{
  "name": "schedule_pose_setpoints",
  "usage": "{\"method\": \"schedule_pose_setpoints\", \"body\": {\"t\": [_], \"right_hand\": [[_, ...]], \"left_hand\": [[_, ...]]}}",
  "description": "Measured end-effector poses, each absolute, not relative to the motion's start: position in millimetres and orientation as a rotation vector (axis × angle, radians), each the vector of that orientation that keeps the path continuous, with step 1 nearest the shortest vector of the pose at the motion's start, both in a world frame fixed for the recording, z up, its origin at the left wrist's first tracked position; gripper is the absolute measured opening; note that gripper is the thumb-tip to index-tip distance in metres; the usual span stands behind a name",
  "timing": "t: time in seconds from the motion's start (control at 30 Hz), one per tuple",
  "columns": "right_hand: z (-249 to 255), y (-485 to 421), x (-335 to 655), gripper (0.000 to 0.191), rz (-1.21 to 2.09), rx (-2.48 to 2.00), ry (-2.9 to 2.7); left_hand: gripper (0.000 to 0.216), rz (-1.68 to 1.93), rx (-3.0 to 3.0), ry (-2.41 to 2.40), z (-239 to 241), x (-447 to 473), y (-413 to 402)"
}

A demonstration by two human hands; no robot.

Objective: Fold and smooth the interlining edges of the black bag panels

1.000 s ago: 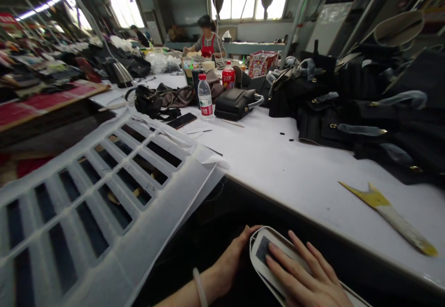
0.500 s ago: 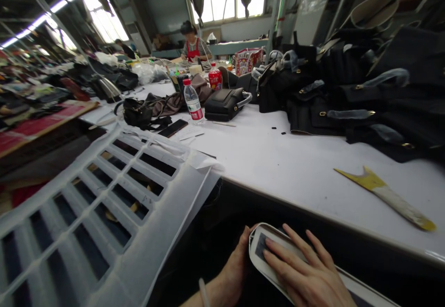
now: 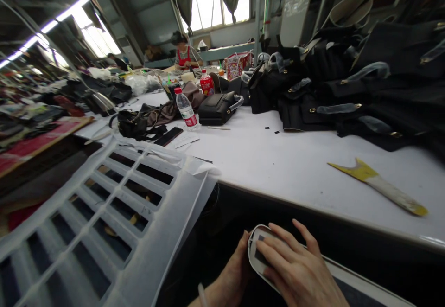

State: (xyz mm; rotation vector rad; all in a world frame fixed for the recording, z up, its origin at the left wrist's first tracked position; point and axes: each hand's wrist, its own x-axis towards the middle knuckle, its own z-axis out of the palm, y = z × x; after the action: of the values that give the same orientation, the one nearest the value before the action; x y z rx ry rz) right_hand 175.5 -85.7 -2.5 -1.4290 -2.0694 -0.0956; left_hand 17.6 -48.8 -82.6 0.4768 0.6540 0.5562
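A long bag panel [image 3: 358,281] with a pale rim, a rounded end and a dark strip along its middle lies tilted at the bottom of the head view. My left hand [image 3: 231,270], with a pale band at the wrist, holds the rounded end from the left; its fingers are mostly hidden behind it. Across the top of the panel my right hand [image 3: 295,267] lies flat with outstretched fingers. Those fingertips rest on the dark strip near the rounded end. The underside of the panel is hidden.
A white table [image 3: 250,154] runs ahead, bearing a yellow-and-white notched tool [image 3: 378,184], black handbags [image 3: 313,98], a water bottle [image 3: 187,110] and a phone [image 3: 169,136]. A white slatted plastic crate [image 3: 139,233] stands at left. A person in a red apron [image 3: 184,55] sits far back.
My right hand has slid slightly left along the panel, its fingers nearer the rounded end. My left hand keeps its hold. The background has shifted a little left with the camera.
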Motion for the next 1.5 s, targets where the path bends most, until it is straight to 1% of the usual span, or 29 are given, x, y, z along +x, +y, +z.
{"method": "schedule_pose_setpoints", "body": {"t": [0.17, 0.27, 0.37, 0.47, 0.53, 0.63, 0.73, 0.8, 0.97, 1.17, 1.3, 1.43, 1.5], "right_hand": [[-6.1, -86.6, 174.4, 0.028, -0.085, -1.484, -1.989], [-6.9, -87.3, 176.7, 0.031, -0.154, -1.451, -2.03], [-3.9, -86.4, 178.7, 0.039, -0.236, -1.448, -2.092], [-3.0, -84.1, 175.5, 0.044, -0.226, -1.51, -2.044], [-4.8, -82.2, 170.5, 0.042, -0.19, -1.539, -2.024], [-8.4, -79.8, 163.5, 0.03, -0.112, -1.581, -2.003], [-8.6, -80.3, 164.2, 0.026, -0.035, -1.608, -1.96], [-6.5, -83.0, 169.8, 0.027, -0.046, -1.592, -2.015], [-2.4, -92.4, 182.6, 0.042, -0.222, -1.574, -2.181], [-6.0, -94.6, 178.2, 0.036, -0.104, -1.619, -1.985], [-14.8, -97.1, 175.3, 0.037, -0.05, -1.637, -1.995], [-22.9, -98.7, 165.8, 0.022, -0.006, -1.632, -1.802], [-24.5, -98.6, 160.6, 0.017, 0.024, -1.633, -1.687]], "left_hand": [[0.063, 0.565, 0.448, 0.619, -78.2, 18.3, -46.8], [0.061, 0.593, 0.423, 0.59, -77.7, 18.9, -45.7], [0.059, 0.61, 0.407, 0.588, -78.6, 19.1, -45.5], [0.061, 0.603, 0.386, 0.602, -77.5, 19.6, -45.2], [0.061, 0.597, 0.393, 0.607, -74.7, 20.1, -44.6], [0.061, 0.6, 0.428, 0.626, -69.8, 20.0, -43.6], [0.059, 0.577, 0.44, 0.635, -68.3, 17.3, -42.6], [0.059, 0.534, 0.459, 0.656, -69.8, 14.1, -41.4], [0.063, 0.429, 0.544, 0.715, -72.7, 6.4, -35.7], [0.071, 0.326, 0.623, 0.721, -61.1, 3.2, -28.4], [0.069, 0.305, 0.691, 0.756, -58.0, 2.1, -26.9], [0.061, 0.322, 0.708, 0.783, -56.6, 3.1, -28.4], [0.06, 0.328, 0.712, 0.795, -55.1, 4.3, -29.5]]}}
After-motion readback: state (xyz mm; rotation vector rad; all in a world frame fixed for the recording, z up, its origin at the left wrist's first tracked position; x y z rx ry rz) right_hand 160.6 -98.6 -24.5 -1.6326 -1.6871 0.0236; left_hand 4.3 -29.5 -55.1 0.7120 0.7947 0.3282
